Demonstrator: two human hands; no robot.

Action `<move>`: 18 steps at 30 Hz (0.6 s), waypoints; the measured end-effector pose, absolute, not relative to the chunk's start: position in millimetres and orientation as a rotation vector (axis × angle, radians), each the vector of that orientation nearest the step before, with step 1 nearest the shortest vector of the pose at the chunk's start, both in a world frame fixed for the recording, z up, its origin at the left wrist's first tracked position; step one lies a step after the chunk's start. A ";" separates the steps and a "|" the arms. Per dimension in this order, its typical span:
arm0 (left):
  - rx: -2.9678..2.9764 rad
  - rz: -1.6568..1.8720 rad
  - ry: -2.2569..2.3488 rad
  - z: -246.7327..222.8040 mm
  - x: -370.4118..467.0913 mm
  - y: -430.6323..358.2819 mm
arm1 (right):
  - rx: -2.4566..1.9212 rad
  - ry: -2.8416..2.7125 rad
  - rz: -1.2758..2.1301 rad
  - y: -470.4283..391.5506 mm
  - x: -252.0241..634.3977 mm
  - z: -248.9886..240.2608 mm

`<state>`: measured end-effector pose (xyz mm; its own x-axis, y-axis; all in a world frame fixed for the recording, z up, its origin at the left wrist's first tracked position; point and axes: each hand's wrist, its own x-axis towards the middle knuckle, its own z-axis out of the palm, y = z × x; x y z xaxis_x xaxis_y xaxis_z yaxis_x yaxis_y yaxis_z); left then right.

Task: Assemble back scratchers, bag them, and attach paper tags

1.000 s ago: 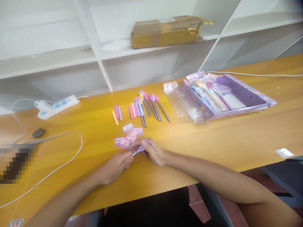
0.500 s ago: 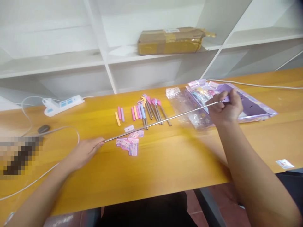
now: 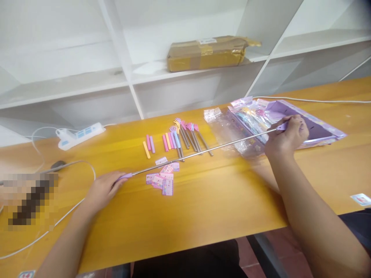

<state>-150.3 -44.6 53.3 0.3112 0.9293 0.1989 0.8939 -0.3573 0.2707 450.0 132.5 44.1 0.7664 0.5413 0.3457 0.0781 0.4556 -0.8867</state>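
A long thin metal rod (image 3: pixel 208 150) with purple ends stretches across the view between my hands. My left hand (image 3: pixel 106 189) is closed on its purple left end. My right hand (image 3: pixel 286 137) grips the purple right end, over the edge of a purple box (image 3: pixel 327 135). Beneath the rod, several metal sticks with colourful hand-shaped heads (image 3: pixel 188 133) lie on the table. Pink, yellow, purple and blue tubes (image 3: pixel 168 141) lie beside them. Small pink cards (image 3: pixel 167 187) are scattered just below the rod.
Clear plastic wrapping (image 3: pixel 222 123) lies left of the box. A white power strip (image 3: pixel 82 135) with cables is at the left, near a dark mouse-like object (image 3: pixel 58 166). A taped cardboard parcel (image 3: pixel 205 54) rests on the white shelf. A sticker (image 3: pixel 361 199) is at the right edge.
My right hand has moved outward to the right, and the rod looks longer. More of its purple ends shows. The view has shifted slightly.
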 end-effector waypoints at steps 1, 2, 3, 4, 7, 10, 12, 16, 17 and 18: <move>2.450 0.518 1.717 50.9 -151.8 -44.1 | -1.050 -0.662 0.326 129.0 448.8 44.6; 2.443 0.535 1.716 48.9 -152.2 -43.3 | -1.021 -0.648 0.348 126.0 448.0 45.0; 2.430 0.542 1.709 47.7 -151.5 -42.5 | -1.001 -0.636 0.363 123.6 447.7 45.3; 2.412 0.540 1.697 47.2 -149.9 -42.0 | -1.000 -0.639 0.352 122.0 448.1 45.5; 2.328 0.509 1.647 49.9 -141.4 -42.8 | -1.022 -0.662 0.295 121.3 452.5 45.0; 2.177 0.511 1.623 54.3 -131.8 -47.0 | -1.066 -0.646 0.257 123.8 458.0 43.8; 2.071 0.542 1.621 55.3 -127.6 -49.7 | -1.090 -0.625 0.246 124.4 459.8 42.8; 1.984 0.572 1.608 51.4 -126.5 -51.7 | -1.106 -0.610 0.214 120.9 457.7 43.2; 1.972 0.576 1.614 50.0 -127.0 -51.4 | -1.109 -0.609 0.204 120.1 456.3 44.6; 1.960 0.581 1.624 48.5 -127.4 -50.7 | -1.113 -0.609 0.200 120.0 454.3 46.8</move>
